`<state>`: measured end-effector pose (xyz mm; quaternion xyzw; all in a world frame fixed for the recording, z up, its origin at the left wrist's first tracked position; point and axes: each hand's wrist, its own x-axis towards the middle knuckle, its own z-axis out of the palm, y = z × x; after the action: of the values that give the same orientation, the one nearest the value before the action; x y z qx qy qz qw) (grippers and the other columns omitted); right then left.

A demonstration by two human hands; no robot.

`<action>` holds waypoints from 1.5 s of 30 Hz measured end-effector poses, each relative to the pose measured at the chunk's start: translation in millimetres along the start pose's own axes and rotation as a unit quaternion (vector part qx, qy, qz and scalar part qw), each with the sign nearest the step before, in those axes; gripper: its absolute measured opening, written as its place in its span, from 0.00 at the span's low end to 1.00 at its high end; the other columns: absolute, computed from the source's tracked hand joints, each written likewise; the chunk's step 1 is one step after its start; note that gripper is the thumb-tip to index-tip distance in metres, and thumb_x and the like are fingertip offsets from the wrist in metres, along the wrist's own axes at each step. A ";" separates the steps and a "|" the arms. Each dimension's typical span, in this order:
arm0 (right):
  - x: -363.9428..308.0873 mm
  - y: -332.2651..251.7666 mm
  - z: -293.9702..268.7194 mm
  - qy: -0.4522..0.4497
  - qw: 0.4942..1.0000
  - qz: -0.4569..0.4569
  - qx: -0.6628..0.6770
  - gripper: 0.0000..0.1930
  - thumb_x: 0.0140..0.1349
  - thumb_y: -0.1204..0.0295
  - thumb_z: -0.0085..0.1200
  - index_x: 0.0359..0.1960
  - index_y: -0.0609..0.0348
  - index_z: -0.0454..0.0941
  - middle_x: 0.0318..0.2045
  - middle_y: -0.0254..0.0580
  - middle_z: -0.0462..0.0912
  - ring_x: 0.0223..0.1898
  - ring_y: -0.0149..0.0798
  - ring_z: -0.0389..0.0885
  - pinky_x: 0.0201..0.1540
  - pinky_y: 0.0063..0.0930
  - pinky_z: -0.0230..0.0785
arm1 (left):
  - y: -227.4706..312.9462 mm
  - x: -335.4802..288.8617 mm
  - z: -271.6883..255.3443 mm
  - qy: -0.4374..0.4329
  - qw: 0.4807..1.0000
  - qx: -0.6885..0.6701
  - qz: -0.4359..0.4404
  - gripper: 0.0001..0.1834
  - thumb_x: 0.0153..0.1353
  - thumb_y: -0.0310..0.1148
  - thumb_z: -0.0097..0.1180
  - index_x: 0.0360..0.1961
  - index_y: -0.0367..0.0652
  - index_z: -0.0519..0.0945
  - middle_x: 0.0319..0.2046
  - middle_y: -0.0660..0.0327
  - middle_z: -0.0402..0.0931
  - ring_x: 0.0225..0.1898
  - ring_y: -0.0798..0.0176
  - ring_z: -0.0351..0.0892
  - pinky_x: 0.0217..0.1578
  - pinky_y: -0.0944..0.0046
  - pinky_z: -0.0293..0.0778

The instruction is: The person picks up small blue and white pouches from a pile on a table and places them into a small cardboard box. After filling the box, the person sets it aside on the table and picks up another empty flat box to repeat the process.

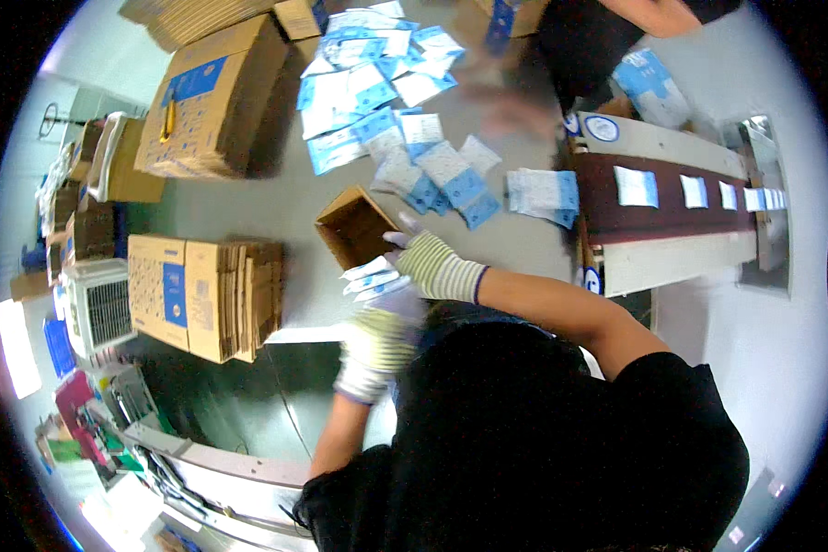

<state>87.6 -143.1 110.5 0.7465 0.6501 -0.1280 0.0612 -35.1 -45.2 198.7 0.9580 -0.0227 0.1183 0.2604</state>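
A small open cardboard box (333, 237) stands tilted in view at the near side of the grey table, its brown inside showing. My right hand (428, 262), in a striped knit glove, grips the box's right wall, with fingers on both sides of the rim. Just below the box, my left hand (382, 327) is smeared by motion. A few white-and-blue packets (373, 276) stick out from its fingers, close to the box opening. Beyond the box lies a loose heap of similar packets (359, 87), spreading toward a smaller group (446, 175).
Flattened cartons (207, 294) stand stacked at the left, with a large carton (216, 101) behind them. At the right, a dark conveyor belt (662, 212) carries packets in a row; several more packets (543, 193) lie at its end. A co-worker's blurred hand (515, 110) is over the far table.
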 end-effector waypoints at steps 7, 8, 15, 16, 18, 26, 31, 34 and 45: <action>-23.0 -7.6 -50.7 0.036 0.987 -0.056 0.145 0.37 0.40 0.51 0.60 0.51 0.63 0.67 0.55 0.45 0.67 0.63 0.46 0.53 0.66 0.49 0.32 | -89.6 46.0 44.9 -0.368 0.903 0.054 -0.214 0.12 0.54 0.33 0.45 0.38 0.42 0.76 0.36 0.47 0.76 0.40 0.45 0.74 0.40 0.55 0.71; -43.8 -0.1 -45.2 0.089 0.976 -0.061 0.190 0.38 0.40 0.51 0.61 0.51 0.63 0.67 0.56 0.46 0.65 0.63 0.47 0.52 0.66 0.47 0.34 | -86.9 53.3 55.1 -0.432 0.873 0.059 -0.218 0.14 0.54 0.35 0.46 0.39 0.42 0.77 0.38 0.48 0.76 0.41 0.46 0.74 0.42 0.55 0.71; -124.1 164.4 -19.0 0.017 0.939 0.214 0.267 0.23 0.52 0.59 0.54 0.47 0.58 0.71 0.38 0.49 0.78 0.39 0.50 0.76 0.44 0.44 0.67 | -112.0 -24.0 185.3 -0.513 0.857 0.029 -0.040 0.21 0.57 0.42 0.43 0.48 0.43 0.75 0.51 0.51 0.70 0.51 0.49 0.69 0.50 0.58 0.67; -155.3 214.9 28.4 0.055 0.931 0.269 0.240 0.22 0.49 0.63 0.54 0.46 0.58 0.72 0.35 0.55 0.79 0.38 0.54 0.77 0.42 0.42 0.69 | -82.1 0.4 169.9 -0.542 0.839 0.029 -0.021 0.22 0.57 0.43 0.43 0.48 0.43 0.75 0.51 0.51 0.69 0.51 0.49 0.70 0.49 0.58 0.67; -155.8 251.3 39.5 0.043 0.950 0.227 0.211 0.26 0.44 0.63 0.61 0.46 0.57 0.72 0.38 0.54 0.78 0.40 0.51 0.77 0.42 0.40 0.70 | -86.1 -6.7 163.5 -0.528 0.848 0.011 -0.046 0.22 0.57 0.44 0.43 0.46 0.43 0.76 0.50 0.51 0.71 0.50 0.48 0.70 0.49 0.58 0.68; -143.5 134.2 47.2 -0.178 0.879 0.406 0.178 0.38 0.34 0.51 0.65 0.48 0.58 0.69 0.41 0.51 0.75 0.44 0.50 0.73 0.47 0.43 0.65 | -59.8 -20.2 135.5 -0.452 0.872 0.032 -0.185 0.18 0.53 0.44 0.49 0.40 0.45 0.79 0.42 0.52 0.76 0.44 0.49 0.75 0.41 0.55 0.72; -170.2 41.6 97.7 0.045 0.929 0.337 0.146 0.36 0.34 0.58 0.65 0.47 0.59 0.66 0.44 0.50 0.72 0.48 0.51 0.67 0.53 0.44 0.58 | -42.2 -12.1 123.0 -0.446 0.873 0.037 -0.195 0.18 0.53 0.45 0.49 0.38 0.46 0.80 0.39 0.53 0.78 0.41 0.49 0.76 0.39 0.55 0.73; -167.6 24.6 108.4 0.020 0.928 0.329 0.174 0.34 0.36 0.62 0.65 0.47 0.60 0.65 0.44 0.50 0.72 0.49 0.51 0.67 0.52 0.45 0.59 | -42.6 -11.4 120.9 -0.438 0.876 0.038 -0.197 0.19 0.53 0.46 0.49 0.40 0.47 0.79 0.40 0.53 0.77 0.42 0.50 0.76 0.39 0.54 0.73; -144.8 13.6 75.2 -0.153 0.933 0.252 0.204 0.24 0.40 0.63 0.59 0.40 0.60 0.73 0.36 0.48 0.79 0.39 0.49 0.77 0.40 0.42 0.68 | -29.3 -6.3 101.9 -0.438 0.877 0.027 -0.194 0.18 0.57 0.42 0.44 0.43 0.45 0.77 0.44 0.54 0.75 0.46 0.49 0.73 0.45 0.57 0.69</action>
<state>74.9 -302.7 76.4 0.8538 0.3829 -0.3509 0.0362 -16.2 -71.3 97.5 0.9037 0.0551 -0.3660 0.2151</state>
